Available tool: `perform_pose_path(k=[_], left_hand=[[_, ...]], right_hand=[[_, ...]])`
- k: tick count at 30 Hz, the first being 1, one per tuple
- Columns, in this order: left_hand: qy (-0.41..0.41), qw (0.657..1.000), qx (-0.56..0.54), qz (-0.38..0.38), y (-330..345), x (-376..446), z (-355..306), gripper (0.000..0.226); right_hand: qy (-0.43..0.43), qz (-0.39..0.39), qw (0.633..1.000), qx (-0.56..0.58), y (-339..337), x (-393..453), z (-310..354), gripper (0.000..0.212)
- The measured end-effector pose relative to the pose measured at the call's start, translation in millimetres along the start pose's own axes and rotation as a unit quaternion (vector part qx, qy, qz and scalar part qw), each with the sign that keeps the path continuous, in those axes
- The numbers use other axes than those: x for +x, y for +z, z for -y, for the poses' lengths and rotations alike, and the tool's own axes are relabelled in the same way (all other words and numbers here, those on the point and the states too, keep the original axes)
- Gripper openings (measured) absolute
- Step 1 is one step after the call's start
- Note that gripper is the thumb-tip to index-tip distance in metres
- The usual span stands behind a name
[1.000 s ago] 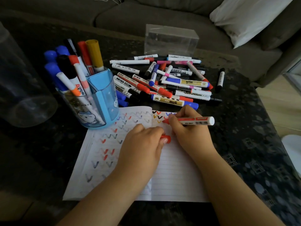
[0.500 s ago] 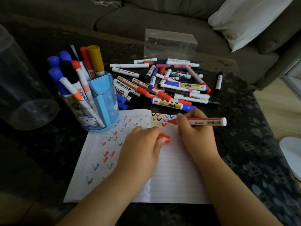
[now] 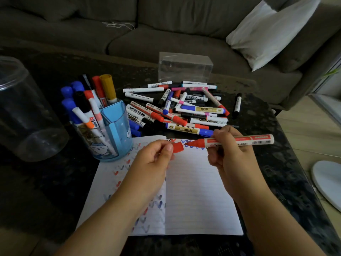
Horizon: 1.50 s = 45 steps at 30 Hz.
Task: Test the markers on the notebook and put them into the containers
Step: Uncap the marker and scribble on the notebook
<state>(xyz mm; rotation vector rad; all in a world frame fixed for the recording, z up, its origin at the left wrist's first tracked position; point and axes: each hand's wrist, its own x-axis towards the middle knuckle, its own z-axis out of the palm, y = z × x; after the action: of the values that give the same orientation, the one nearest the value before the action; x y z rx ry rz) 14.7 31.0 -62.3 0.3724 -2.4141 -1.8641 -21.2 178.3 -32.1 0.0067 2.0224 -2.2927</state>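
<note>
An open lined notebook (image 3: pixel 195 191) lies on the dark table, its pages marked with red, blue and black ticks. My right hand (image 3: pixel 228 150) grips an uncapped red marker (image 3: pixel 245 140), held level above the page with its tip pointing left. My left hand (image 3: pixel 153 159) pinches the red cap (image 3: pixel 178 147), which sits a short gap from the marker's tip. A blue pen holder (image 3: pixel 114 130) at the notebook's upper left stands packed with several markers. A loose pile of markers (image 3: pixel 177 108) lies behind the notebook.
A large clear round container (image 3: pixel 27 111) stands at the left. A clear rectangular box (image 3: pixel 184 68) sits behind the pile. One black marker (image 3: pixel 237 104) lies apart at the right. A grey sofa with a white pillow (image 3: pixel 273 32) runs behind the table.
My right hand lifted the red marker off the page and moved it right. My left hand rose from the notebook and brought the red cap up toward the marker's tip.
</note>
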Motion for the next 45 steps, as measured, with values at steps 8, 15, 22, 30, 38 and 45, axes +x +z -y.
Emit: perform_pose_path(k=[8, 15, 22, 30, 38, 45], left_hand=[[0.071, 0.995, 0.033, 0.055, -3, 0, -1, 0.015], [0.07, 0.988, 0.063, 0.124, -11, -1, -5, 0.046], [0.049, 0.991, -0.028, 0.119, -2, -7, -7, 0.051], [0.084, 0.992, -0.003, 0.098, -8, -9, -7, 0.051], [0.09, 0.996, -0.003, -0.002, -25, -8, -14, 0.033], [0.129, 0.985, 0.067, -0.092, -52, -12, -8, 0.03]], right_hand=[[-0.001, 0.041, 0.999, -0.035, 3, 0, -5, 0.025], [-0.012, 0.042, 0.998, -0.046, 2, 1, -6, 0.026], [-0.013, 0.029, 0.997, 0.066, 18, -7, -10, 0.034], [0.011, 0.026, 0.993, 0.11, 28, -13, -11, 0.04], [0.147, 0.07, 0.979, 0.122, 37, -19, -8, 0.032], [-0.15, -0.066, 0.926, -0.34, 44, -32, -6, 0.023]])
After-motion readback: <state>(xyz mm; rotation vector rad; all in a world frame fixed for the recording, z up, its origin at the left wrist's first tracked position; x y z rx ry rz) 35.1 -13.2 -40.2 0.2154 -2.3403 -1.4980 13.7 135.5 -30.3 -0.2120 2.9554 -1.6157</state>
